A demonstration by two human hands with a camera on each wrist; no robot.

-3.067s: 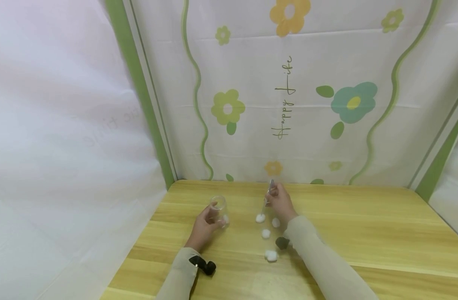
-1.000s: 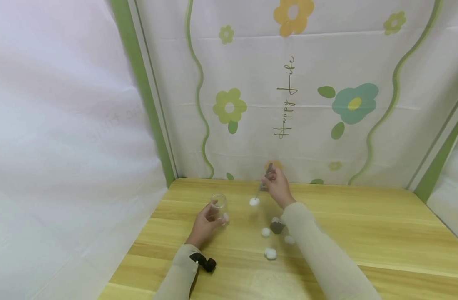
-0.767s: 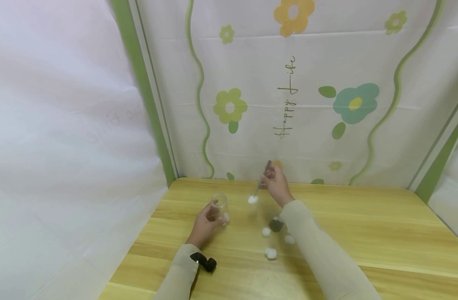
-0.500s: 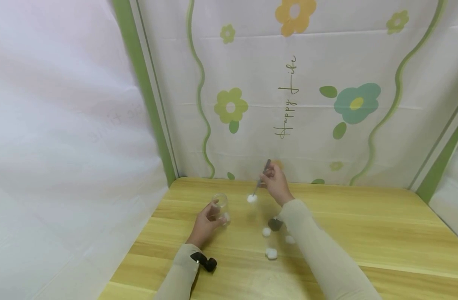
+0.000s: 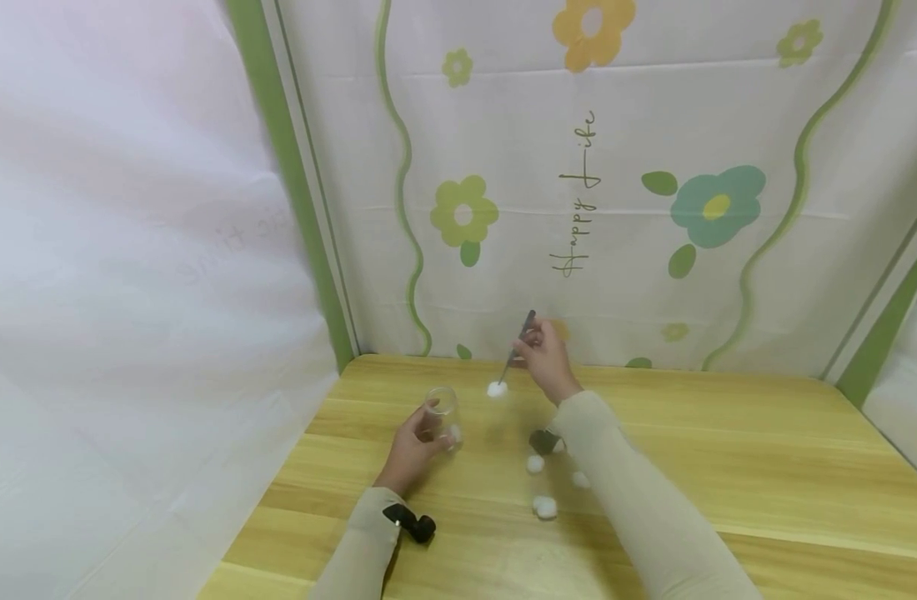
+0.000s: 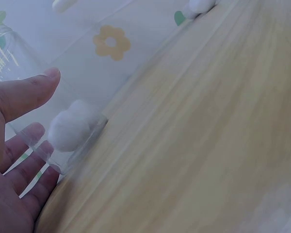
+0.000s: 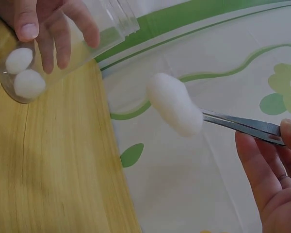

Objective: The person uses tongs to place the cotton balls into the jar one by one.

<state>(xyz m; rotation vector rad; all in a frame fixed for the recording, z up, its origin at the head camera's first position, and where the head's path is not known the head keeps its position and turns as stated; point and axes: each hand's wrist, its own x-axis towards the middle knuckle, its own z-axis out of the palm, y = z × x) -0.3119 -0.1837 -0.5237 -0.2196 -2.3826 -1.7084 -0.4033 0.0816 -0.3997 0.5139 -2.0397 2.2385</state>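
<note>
My left hand (image 5: 409, 452) holds a clear, uncapped jar (image 5: 443, 402) upright on the table, thumb on one side and fingers on the other. Two cotton balls (image 7: 29, 84) lie at the bottom of the jar in the right wrist view. In my right hand (image 5: 546, 362) I pinch metal tweezers (image 7: 247, 128) between thumb and fingers. Their tips grip a fluffy cotton ball (image 7: 173, 104), raised above the table to the right of the jar's mouth and apart from it.
Several loose cotton balls (image 5: 544, 507) lie on the wooden table (image 5: 729, 467), near and partly behind the right forearm. A black wrist camera (image 5: 413, 525) sits on the left sleeve. A flower-printed white curtain (image 5: 503, 275) stands behind the table's far edge.
My right hand has lifted a cotton ball off the table with the tweezers and carried it up and leftward, closer to the jar. The left hand and jar stay practically in place.
</note>
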